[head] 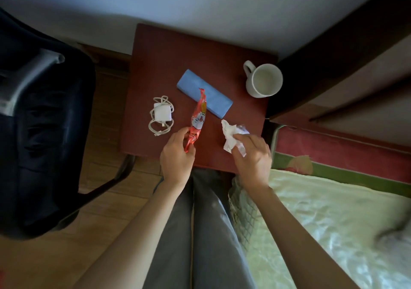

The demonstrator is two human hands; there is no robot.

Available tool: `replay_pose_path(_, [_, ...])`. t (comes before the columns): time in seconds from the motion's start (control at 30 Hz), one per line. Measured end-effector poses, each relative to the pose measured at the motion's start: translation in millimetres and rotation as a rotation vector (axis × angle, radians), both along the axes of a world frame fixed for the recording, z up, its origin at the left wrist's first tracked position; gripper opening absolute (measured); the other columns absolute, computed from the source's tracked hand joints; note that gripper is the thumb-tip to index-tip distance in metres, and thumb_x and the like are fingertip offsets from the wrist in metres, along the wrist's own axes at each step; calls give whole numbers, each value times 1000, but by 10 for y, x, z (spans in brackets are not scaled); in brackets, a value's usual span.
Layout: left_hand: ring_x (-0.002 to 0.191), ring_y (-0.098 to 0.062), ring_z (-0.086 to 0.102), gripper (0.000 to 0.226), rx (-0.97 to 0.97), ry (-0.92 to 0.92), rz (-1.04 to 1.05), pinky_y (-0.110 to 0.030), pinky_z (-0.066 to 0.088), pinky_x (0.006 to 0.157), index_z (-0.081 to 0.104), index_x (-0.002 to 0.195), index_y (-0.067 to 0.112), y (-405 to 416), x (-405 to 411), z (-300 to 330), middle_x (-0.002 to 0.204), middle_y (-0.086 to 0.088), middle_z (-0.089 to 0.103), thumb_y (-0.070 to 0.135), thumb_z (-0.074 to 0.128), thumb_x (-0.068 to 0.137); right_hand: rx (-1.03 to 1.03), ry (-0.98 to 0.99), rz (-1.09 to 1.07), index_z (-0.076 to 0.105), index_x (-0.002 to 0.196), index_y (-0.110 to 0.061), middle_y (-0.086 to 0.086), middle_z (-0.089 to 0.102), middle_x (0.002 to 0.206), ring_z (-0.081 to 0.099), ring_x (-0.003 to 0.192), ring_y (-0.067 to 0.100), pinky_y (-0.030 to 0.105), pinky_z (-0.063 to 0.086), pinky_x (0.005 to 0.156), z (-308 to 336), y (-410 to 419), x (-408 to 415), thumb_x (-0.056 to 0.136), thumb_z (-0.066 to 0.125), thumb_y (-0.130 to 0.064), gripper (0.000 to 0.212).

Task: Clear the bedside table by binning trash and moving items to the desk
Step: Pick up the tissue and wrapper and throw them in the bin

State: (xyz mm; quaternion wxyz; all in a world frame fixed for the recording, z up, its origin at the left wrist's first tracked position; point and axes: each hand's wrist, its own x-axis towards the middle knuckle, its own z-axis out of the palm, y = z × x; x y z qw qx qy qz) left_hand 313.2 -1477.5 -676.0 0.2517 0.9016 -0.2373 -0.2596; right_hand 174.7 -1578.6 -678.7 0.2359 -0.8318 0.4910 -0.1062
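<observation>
1. I stand at the dark red bedside table (pixel 169 50), looking straight down; my grey trouser legs show below its near edge.
2. My left hand (pixel 176 155) is closed on the lower end of a red snack wrapper (pixel 198 119), thumb and fingers pinching it. The wrapper's upper end points away from me and overlaps a blue packet (pixel 214 98), possibly tissues; its lettering is not legible.
3. My right hand (pixel 252 155) is clamped on a crumpled white tissue (pixel 230 137) near the table's front right corner. Something clear and crinkled is bunched with it; I cannot tell what.
4. A white charger (pixel 163 112) with its coiled cable lies on the table's left side, apart from the wrapper.
5. A white mug (pixel 263 80) stands upright at the table's right edge, handle pointing left, interior apparently empty.
6. A dark office chair (pixel 44 121) stands left of the table; a bed (pixel 333 210) with pale bedding lies right.
</observation>
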Motion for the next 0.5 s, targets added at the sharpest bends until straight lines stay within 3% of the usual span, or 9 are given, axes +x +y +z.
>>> replay_pose_path(0.1, [98, -18, 66, 38, -31, 1, -76, -36, 54, 83, 65, 116, 19, -18, 100, 333, 106, 3, 71, 8, 67, 80, 3, -37, -85, 72, 93, -12, 6, 68, 86, 60, 75, 29, 35, 50, 68, 351, -16, -92, 68, 65, -7, 26])
replay_pose_path(0.23, [98, -18, 67, 35, -135, -45, -257, -30, 53, 83, 66, 115, 14, -58, 288, 827, 108, -2, 71, 12, 72, 81, -49, -71, -177, 72, 91, -10, 6, 67, 84, 58, 72, 29, 35, 48, 66, 854, 36, -177, 66, 70, 0, 28])
replay_pose_path(0.33, [97, -20, 68, 35, -188, -64, -397, -41, 57, 82, 66, 115, 13, -98, 449, 1181, 107, -3, 71, 13, 73, 80, -109, -87, -232, 72, 91, -8, 8, 68, 83, 58, 71, 30, 37, 49, 67, 1207, 164, -234, 65, 71, 2, 28])
replay_pose_path(0.5, [96, -24, 67, 35, -243, -116, -632, -44, 56, 78, 66, 113, 13, -112, 705, 1622, 106, -4, 70, 14, 74, 79, -182, -100, -391, 72, 95, -9, 6, 67, 86, 57, 78, 27, 36, 49, 70, 1627, 552, -266, 71, 69, -5, 24])
